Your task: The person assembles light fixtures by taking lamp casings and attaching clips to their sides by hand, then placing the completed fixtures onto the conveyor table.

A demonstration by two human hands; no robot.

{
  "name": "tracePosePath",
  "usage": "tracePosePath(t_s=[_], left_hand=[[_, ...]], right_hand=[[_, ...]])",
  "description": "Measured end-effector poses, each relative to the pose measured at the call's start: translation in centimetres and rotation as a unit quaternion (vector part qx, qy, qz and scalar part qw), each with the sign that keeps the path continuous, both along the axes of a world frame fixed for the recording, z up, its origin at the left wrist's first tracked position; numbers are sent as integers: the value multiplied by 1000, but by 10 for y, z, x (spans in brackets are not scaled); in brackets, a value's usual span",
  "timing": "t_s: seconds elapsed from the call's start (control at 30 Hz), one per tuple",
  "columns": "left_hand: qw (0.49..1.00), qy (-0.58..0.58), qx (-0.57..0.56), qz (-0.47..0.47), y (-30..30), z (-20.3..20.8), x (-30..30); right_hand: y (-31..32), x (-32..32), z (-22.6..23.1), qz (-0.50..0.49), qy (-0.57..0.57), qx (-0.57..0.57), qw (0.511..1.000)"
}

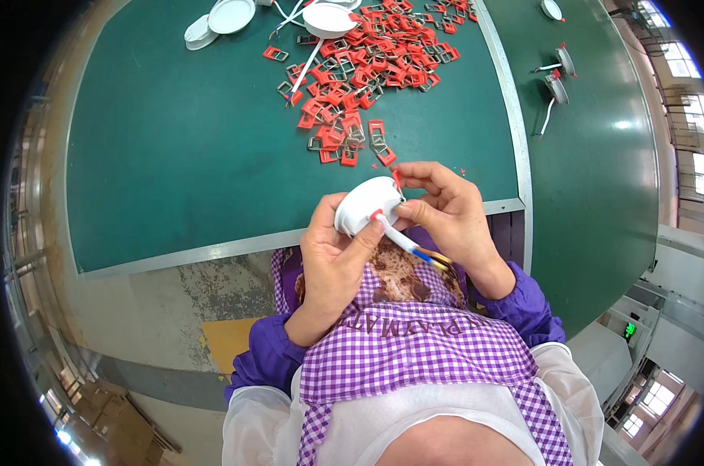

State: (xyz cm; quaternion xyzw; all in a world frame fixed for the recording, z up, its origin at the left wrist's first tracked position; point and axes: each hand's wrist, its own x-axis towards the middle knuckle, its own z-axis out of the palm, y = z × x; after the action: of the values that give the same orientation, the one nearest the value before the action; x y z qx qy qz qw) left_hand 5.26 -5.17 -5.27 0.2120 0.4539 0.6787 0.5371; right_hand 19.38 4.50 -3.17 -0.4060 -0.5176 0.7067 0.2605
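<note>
My left hand [330,260] is closed round a white round lamp housing [360,206], its thumb on the back face beside a red grommet. From that grommet a short white cable [398,239] sticks out, ending in blue and brown-yellow wires. At the housing's right edge, my right hand [454,221] pinches a red spring clip [397,179] between thumb and fingers. The clip touches the rim; whether it is seated is hidden by the fingers. Just beyond lies a similar red clip with a metal wire loop [378,137] on the table.
A heap of red spring clips [379,66] covers the far middle of the green table [173,155]. White housings [232,14] and a housing with a cable [329,21] lie at the far edge. More cabled housings [557,87] sit on the green surface at right, beyond a metal edge strip [516,132].
</note>
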Motion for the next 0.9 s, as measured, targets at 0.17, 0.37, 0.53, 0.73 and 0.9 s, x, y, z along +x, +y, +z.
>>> tracePosePath(t_s=[0.17,0.37,0.53,0.73,0.9], left_hand=[[1000,-13,-19,13,0,-3,-6],[985,169,-45,15,5,9,-37],[998,28,-48,1,11,13,-38],[999,-39,-32,-19,21,2,-26],[998,24,-53,2,29,0,-25]], right_hand=[[24,3,7,123,-106,67,984],[60,-21,-19,104,-255,453,848],[62,-34,-28,157,-330,534,762],[74,-31,-15,108,-296,498,808],[49,-21,16,36,-178,405,896]])
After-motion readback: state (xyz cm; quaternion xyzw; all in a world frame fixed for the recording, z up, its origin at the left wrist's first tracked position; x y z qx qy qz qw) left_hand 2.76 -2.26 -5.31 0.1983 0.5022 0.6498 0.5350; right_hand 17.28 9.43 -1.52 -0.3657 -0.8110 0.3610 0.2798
